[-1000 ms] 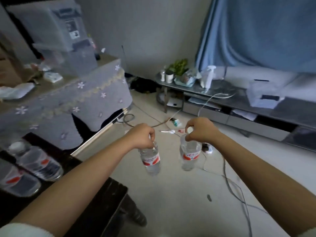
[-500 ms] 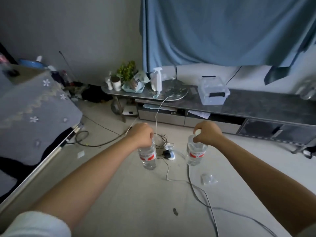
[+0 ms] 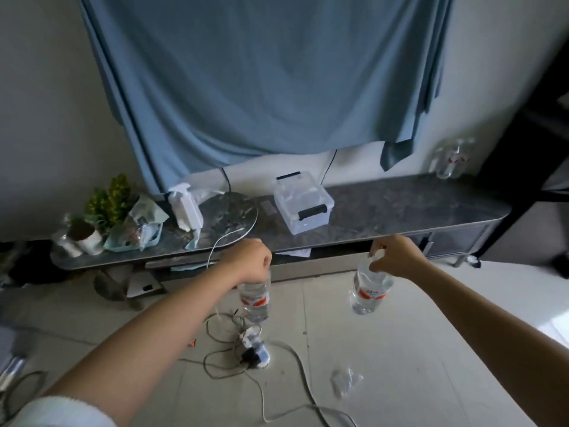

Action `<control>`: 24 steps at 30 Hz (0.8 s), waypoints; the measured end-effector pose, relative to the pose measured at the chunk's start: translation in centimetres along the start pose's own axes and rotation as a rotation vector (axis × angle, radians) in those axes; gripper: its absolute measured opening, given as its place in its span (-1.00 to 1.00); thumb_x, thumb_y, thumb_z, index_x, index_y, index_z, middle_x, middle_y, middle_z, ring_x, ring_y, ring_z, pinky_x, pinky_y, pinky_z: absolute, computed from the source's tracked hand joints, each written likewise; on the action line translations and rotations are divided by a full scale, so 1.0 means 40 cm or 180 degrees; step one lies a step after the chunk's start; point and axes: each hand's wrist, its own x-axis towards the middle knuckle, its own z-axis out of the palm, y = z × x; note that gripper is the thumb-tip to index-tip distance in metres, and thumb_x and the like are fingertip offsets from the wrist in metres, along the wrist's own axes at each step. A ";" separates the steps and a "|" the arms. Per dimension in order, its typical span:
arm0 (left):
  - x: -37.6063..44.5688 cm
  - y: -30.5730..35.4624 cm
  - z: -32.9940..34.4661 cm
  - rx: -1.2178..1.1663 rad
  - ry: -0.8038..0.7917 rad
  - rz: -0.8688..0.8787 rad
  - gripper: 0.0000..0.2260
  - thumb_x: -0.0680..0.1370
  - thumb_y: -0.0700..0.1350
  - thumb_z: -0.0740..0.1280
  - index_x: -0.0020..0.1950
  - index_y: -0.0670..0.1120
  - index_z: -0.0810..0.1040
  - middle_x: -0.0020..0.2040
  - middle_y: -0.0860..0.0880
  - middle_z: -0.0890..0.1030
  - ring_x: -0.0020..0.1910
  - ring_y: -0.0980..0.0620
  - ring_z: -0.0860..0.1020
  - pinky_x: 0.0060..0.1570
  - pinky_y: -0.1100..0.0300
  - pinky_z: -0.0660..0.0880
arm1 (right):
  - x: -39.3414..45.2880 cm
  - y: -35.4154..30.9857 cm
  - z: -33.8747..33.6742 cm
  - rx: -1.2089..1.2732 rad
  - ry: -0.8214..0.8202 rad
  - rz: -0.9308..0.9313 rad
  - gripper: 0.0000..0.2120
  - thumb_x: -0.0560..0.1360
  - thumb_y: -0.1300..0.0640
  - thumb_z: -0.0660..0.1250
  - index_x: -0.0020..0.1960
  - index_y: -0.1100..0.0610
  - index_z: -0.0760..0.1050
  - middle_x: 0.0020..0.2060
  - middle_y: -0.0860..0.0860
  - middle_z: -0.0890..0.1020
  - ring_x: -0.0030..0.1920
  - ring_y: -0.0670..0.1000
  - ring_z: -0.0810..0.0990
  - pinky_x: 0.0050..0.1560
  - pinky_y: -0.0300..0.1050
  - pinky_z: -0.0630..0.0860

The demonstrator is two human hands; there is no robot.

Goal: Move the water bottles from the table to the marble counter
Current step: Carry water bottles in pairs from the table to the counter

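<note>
The view has swung round off the table and the marble counter now fills the far side — left hand and right hand each with a closed grip on a water bottle, hanging over the floor near its edge — set-down looks close.

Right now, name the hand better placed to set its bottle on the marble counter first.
Right. The right hand holds its bottle before the bare stretch of counter; the left hand faces the round tray and storage box.
</note>
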 end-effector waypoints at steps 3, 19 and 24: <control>0.147 0.040 -0.031 -0.0053 -0.0025 0.0210 -0.83 0.44 -0.27 0.23 -0.14 -0.16 0.63 -0.11 -0.07 0.43 0.07 -0.13 0.53 -0.13 0.28 0.30 | 0.077 0.060 -0.058 -0.0003 0.0203 0.0248 -0.64 0.36 0.17 0.44 0.15 0.20 0.58 0.07 0.18 0.64 -0.10 0.07 0.53 -0.14 -0.18 0.41; 0.879 0.583 -0.084 -0.0455 -0.0521 0.0415 -0.84 0.44 -0.25 0.33 -0.05 -0.24 0.65 -0.08 -0.14 0.61 -0.15 0.06 0.46 -0.27 0.29 0.36 | 0.570 0.545 -0.471 -0.0106 0.0213 0.0536 -0.69 0.36 0.19 0.43 0.10 0.19 0.61 -0.10 0.14 0.57 -0.02 0.12 0.58 -0.19 -0.19 0.42; 1.067 0.784 -0.096 -0.0386 -0.0292 0.0503 -0.85 0.42 -0.26 0.33 -0.08 -0.20 0.67 -0.03 -0.11 0.55 -0.10 -0.04 0.51 -0.16 0.25 0.35 | 0.722 0.699 -0.619 0.0047 0.0514 0.0523 -0.69 0.34 0.21 0.44 0.07 0.20 0.61 0.07 0.17 0.62 0.09 0.15 0.57 -0.15 -0.23 0.32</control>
